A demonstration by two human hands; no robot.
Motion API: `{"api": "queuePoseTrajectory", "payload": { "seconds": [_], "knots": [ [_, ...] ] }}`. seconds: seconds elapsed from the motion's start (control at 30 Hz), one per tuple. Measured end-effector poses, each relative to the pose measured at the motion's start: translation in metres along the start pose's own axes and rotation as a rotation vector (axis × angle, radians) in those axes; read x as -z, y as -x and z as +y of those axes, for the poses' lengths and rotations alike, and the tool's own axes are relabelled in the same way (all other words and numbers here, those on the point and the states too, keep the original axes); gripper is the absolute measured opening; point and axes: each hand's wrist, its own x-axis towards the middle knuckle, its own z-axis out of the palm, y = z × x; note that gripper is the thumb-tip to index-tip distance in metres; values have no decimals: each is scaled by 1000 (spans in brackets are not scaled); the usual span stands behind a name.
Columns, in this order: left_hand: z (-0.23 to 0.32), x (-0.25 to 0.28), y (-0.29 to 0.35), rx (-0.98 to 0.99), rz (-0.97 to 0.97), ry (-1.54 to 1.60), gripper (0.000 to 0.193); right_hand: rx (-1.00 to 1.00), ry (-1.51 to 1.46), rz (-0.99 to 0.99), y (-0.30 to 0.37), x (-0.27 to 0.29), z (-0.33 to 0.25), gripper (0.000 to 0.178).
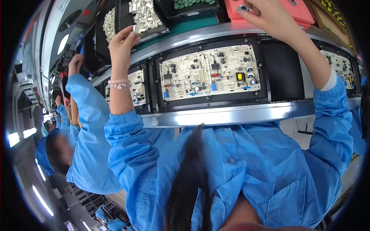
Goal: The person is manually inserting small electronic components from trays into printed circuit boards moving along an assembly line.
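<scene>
My left hand (pixel 121 43) is closed in a pinch at the edge of a black bin (pixel 158 32), with a small white connector (pixel 134 29) at its fingertips. Higher up on the right, my right hand (pixel 263 14) is above a pink foam block (pixel 302 15). Its fingers are closed on a small black-and-silver component (pixel 244 8), whose exact kind I cannot make out. Between my forearms lies a pale circuit board (pixel 202 73) in a black carrier (pixel 266 86). The board bears capacitors, blue parts and a yellow transformer (pixel 240 76).
Metal rails (pixel 216 114) edge the line, with further boards (pixel 138 86) (pixel 339 67) left and right. White parts (pixel 145 15) and green discs (pixel 190 3) fill bins at the back. A cardboard box (pixel 331 17) stands far right. A co-worker in blue (pixel 90 142) is close on my left.
</scene>
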Motion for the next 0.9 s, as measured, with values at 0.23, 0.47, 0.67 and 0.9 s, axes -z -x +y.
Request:
{"api": "queuePoseTrajectory", "payload": {
  "seconds": [0.23, 0.47, 0.67, 0.9],
  "knots": [
    [-9, 14, 68, 278, -284, 1000, 36, -22, -117, -131, 5, 1, -30, 26],
    [-6, 10, 120, 281, -284, 645, 14, 58, -178, -161, 5, -7, -47, 26],
    [-6, 3, 145, 159, -227, 377, 17, -4, -133, -224, 5, -15, -56, 26],
    [5, 13, 152, 241, -194, 248, 14, -54, -157, -300, 6, -23, -46, 29]
  ]
}}
